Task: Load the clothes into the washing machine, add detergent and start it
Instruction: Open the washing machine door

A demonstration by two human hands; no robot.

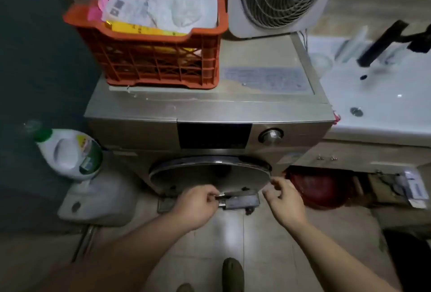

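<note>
Right now my right hand (283,200), loosely curled and holding nothing, sits just beside the door (210,176) rim's right edge; left hand (198,203) pinches a metal piece (240,200) below.

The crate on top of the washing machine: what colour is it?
Orange, with a lattice wall; the crate shows clearly in the head view.

Dim, murky light overall — the left side sinks into shadow while the sink (382,95) on the right glares pale white. Soft blur everywhere, wide-angle bending at the edges, a faint sheen on the floor (231,240) nearby.
</note>
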